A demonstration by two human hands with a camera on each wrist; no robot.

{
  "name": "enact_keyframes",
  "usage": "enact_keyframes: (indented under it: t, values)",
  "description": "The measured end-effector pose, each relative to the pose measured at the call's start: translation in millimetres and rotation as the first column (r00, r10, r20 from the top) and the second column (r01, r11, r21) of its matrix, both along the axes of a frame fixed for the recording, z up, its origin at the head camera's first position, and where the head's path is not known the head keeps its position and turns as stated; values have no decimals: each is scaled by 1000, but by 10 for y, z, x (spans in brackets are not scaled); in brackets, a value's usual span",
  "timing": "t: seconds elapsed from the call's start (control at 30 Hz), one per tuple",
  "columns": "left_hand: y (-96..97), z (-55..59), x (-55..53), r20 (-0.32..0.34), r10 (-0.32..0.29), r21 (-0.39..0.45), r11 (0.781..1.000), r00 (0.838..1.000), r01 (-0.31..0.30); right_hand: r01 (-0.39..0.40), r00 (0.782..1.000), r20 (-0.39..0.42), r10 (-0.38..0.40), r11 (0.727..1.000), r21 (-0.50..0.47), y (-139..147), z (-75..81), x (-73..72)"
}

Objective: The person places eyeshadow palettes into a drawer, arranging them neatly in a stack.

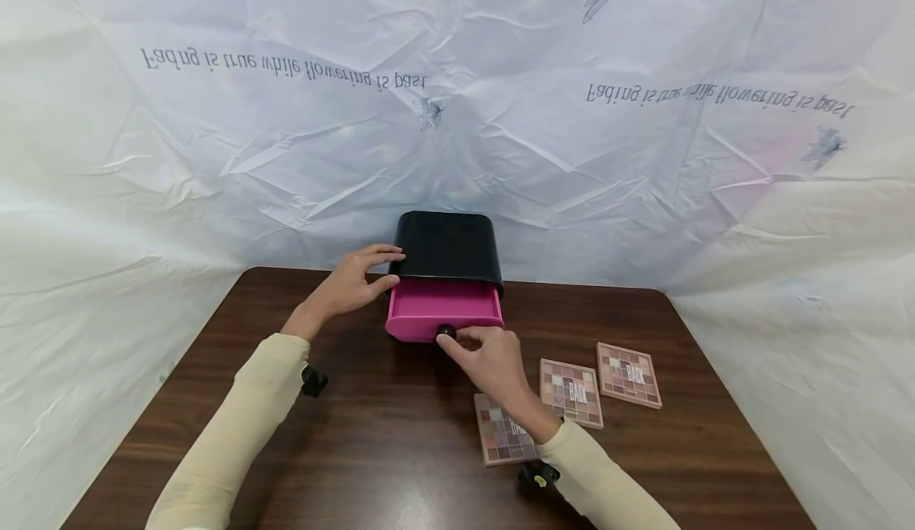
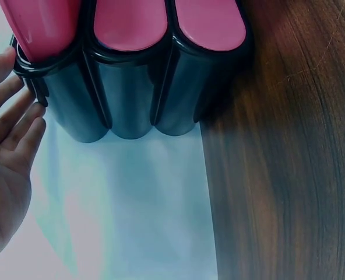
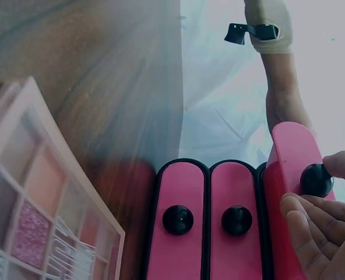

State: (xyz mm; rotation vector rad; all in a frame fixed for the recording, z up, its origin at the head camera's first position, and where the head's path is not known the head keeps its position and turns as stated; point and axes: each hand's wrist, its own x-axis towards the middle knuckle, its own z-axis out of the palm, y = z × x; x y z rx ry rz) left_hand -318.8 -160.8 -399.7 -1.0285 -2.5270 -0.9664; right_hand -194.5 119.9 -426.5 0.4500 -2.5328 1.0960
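A black cabinet stands against the back wall. Its top pink drawer is pulled partway out, and the visible inside looks bare. My right hand pinches the round black knob of that drawer between thumb and fingers. My left hand steadies the cabinet's left side, its fairly straight fingers touching the black shell. Two lower pink drawers sit closed, each with its own black knob, as the right wrist view shows.
Three square eyeshadow palettes marked "BACK" lie on the brown wooden table at the right: one palette partly under my right forearm, a middle palette and a far palette. White printed sheeting surrounds the table.
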Motion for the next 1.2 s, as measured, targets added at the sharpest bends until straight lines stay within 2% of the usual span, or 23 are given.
enact_keyframes:
  t: [0.23,0.4,0.97,1.2]
  values:
    - [-11,-10,-10,33,17,-1,1000,999,-17,23,1000,-9,-23,1000,11,1,-1,85]
    - [-13,-21,-21,29,17,5,1000,999,-17,24,1000,4,-24,1000,11,-3,-1,128]
    - [-11,-40,-28,27,13,8,1000,1000,-13,-31,1000,0,31,999,8,-2,-36,395]
    - [-9,-33,-24,24,13,7,1000,1000,-13,-5,999,-53,8,998,65,4,-117,491]
